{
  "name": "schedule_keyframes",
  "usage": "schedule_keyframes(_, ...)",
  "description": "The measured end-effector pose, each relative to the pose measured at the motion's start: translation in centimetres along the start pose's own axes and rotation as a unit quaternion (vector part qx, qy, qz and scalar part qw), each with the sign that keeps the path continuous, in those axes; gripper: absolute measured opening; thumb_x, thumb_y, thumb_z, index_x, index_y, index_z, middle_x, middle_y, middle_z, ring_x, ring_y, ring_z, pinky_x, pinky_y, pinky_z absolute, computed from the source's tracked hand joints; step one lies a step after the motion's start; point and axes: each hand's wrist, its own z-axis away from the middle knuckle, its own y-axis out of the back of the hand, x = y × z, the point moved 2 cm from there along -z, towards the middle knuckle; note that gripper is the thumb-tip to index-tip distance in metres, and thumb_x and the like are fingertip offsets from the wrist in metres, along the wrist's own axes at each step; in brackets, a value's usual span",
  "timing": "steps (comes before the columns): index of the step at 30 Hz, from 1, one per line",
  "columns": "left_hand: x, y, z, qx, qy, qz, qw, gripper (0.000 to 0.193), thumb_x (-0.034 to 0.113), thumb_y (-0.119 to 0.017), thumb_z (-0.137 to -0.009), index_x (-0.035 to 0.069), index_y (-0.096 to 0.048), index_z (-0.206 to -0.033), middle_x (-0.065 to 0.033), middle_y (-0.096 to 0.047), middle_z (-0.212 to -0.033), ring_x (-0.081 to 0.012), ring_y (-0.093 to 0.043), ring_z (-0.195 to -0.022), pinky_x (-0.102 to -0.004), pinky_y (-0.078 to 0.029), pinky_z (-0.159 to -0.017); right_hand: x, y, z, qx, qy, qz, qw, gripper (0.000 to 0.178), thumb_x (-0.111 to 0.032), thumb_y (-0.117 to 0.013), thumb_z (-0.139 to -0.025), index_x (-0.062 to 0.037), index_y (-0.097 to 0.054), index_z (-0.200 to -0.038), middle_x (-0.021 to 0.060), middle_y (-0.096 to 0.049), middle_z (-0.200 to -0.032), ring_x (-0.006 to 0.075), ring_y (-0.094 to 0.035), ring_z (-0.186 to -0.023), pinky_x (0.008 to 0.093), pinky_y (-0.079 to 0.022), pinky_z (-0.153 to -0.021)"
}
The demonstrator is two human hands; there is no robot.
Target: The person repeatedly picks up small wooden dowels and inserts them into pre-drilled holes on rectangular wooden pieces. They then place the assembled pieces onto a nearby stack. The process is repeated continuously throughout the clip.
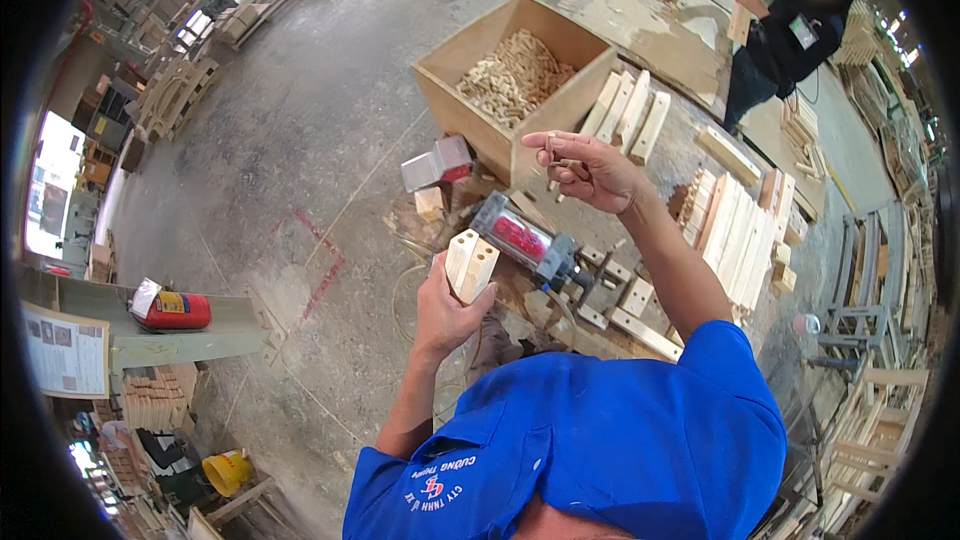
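Observation:
My left hand point(449, 312) grips two pale wooden pieces point(471, 266) side by side, their drilled end faces turned up. Raised at the near right corner of a plywood bin, my right hand point(592, 172) has its index finger stretched out and the other fingers curled. A small wooden dowel point(550, 151) seems to sit between its fingers, partly hidden by them. Inside the bin point(462, 130) lies a heap of small wooden dowels point(517, 77). Between my hands is a clear cylinder with red contents and dark end caps point(522, 237).
Wooden bars point(735, 240) lie in rows at the right, with more bars point(628, 112) beside the bin. A silver box-like container point(437, 164) stands by the bin. A co-worker point(785, 40) handles wood at the far right. A red canister point(172, 308) rests on a ledge at left.

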Motion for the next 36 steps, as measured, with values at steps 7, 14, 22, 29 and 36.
schedule_keyframes(7,2.6,-2.7,2.1,-0.099,0.011,-0.021,0.995,0.068,0.023,-0.088,-0.084,-0.001,-0.058,-0.141,-0.0193,-0.075,-0.121,-0.0307,-0.075,-0.112,-0.0408,-0.058,-0.098,2.2,-1.7,8.5,0.029,0.02,0.259,0.965,0.037,-0.022,-0.066,-0.111,-0.0016,-0.065,-0.143,-0.0033,-0.066,-0.098,0.0024,-0.054,-0.077,0.0213,-0.044,-0.058)
schedule_keyframes(14,4.2,-5.3,3.3,-0.167,-0.032,-0.036,0.985,0.07,0.024,-0.09,-0.082,0.002,-0.06,-0.142,-0.0151,-0.075,-0.12,-0.0273,-0.075,-0.109,-0.0401,-0.058,-0.098,1.4,-5.4,13.6,-0.012,0.092,0.496,0.864,0.012,-0.008,-0.078,-0.099,-0.005,-0.072,-0.109,0.0075,-0.074,-0.099,0.0136,-0.07,-0.091,0.0313,-0.056,-0.08)
schedule_keyframes(22,6.5,-6.7,3.9,-0.22,-0.031,-0.052,0.974,0.068,0.027,-0.088,-0.082,0.005,-0.06,-0.14,-0.0221,-0.073,-0.121,-0.0419,-0.073,-0.113,-0.0459,-0.058,-0.097,1.5,-4.8,15.4,-0.088,0.254,0.616,0.74,0.018,-0.003,-0.076,-0.095,-0.0062,-0.07,-0.111,0.0123,-0.071,-0.098,0.0348,-0.072,-0.09,0.042,-0.058,-0.076)
schedule_keyframes(29,7.6,-7.5,4.1,-0.253,-0.042,-0.086,0.963,0.072,0.025,-0.087,-0.078,0.004,-0.059,-0.141,-0.0219,-0.072,-0.124,-0.0437,-0.071,-0.114,-0.0484,-0.058,-0.096,1.2,-4.3,17.2,-0.108,0.258,0.664,0.693,0.017,-0.011,-0.074,-0.098,-0.0059,-0.064,-0.111,0.013,-0.069,-0.096,0.0371,-0.072,-0.086,0.0466,-0.059,-0.071)
schedule_keyframes(36,7.7,-7.5,3.9,-0.241,-0.116,-0.139,0.954,0.073,0.022,-0.087,-0.077,0.002,-0.058,-0.141,-0.0221,-0.071,-0.125,-0.0439,-0.071,-0.112,-0.0502,-0.058,-0.094,1.8,-3.5,17.3,-0.105,0.252,0.657,0.702,0.016,-0.016,-0.071,-0.103,-0.0053,-0.062,-0.11,0.0135,-0.068,-0.094,0.0383,-0.072,-0.084,0.0476,-0.058,-0.07)
